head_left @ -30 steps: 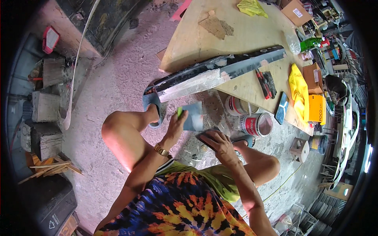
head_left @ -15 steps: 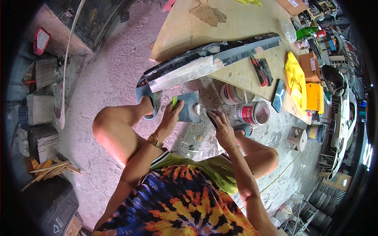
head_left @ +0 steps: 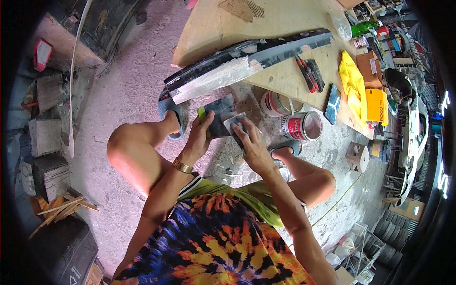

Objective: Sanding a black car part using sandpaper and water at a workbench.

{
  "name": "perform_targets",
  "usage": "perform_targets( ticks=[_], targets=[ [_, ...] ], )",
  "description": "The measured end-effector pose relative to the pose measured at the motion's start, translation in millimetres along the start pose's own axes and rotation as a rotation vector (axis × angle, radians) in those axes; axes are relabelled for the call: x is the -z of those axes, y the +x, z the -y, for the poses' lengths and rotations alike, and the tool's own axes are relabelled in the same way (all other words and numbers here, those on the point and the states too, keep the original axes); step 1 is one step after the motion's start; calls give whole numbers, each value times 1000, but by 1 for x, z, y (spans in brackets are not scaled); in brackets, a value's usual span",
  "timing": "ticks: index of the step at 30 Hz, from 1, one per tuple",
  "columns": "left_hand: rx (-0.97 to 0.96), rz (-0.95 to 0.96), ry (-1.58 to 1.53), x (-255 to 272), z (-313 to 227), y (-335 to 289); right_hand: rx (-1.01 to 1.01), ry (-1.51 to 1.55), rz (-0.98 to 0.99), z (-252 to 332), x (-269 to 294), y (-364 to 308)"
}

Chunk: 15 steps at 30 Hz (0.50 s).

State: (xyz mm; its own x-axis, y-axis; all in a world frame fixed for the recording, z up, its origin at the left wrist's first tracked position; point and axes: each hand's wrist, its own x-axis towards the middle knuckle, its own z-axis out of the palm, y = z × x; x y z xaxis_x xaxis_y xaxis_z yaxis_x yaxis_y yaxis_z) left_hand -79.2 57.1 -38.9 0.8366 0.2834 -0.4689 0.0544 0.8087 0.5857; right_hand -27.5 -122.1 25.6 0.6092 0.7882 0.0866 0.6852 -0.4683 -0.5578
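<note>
My left hand (head_left: pixel 195 139) is closed on the near edge of a flat dark mixing board (head_left: pixel 221 108) with a bright green strip along one side. My right hand (head_left: pixel 254 149) grips a flat spreader (head_left: pixel 232 123), its blade over the board's right part; whether they touch I cannot tell. Past both hands, a long black curved panel (head_left: pixel 209 80), partly coated in whitish and grey filler, lies across the table corner with its left end overhanging.
Two open cans (head_left: pixel 290 126) (head_left: pixel 273 103) stand below the wooden table (head_left: pixel 228 23). On the tabletop are red-handled cutters (head_left: pixel 306 76), a phone (head_left: pixel 332 105), a yellow cloth (head_left: pixel 350 85) and a yellow box (head_left: pixel 376 105). A white stool (head_left: pixel 357 156) stands at right.
My right hand has moved left and slightly up, bringing the spreader over the board. The board has tilted and shifted a little left. The whole view has shifted slightly.
</note>
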Motion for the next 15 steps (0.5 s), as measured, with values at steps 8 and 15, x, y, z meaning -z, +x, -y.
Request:
perform_targets(
  ticks=[8,15],
  targets=[
    [-204,31,565,14,12,0,-121,-97,1,-17,21,-7],
    [-407,-167,683,27,4,2,95,-166,192,-12,8,-29]
  ],
)
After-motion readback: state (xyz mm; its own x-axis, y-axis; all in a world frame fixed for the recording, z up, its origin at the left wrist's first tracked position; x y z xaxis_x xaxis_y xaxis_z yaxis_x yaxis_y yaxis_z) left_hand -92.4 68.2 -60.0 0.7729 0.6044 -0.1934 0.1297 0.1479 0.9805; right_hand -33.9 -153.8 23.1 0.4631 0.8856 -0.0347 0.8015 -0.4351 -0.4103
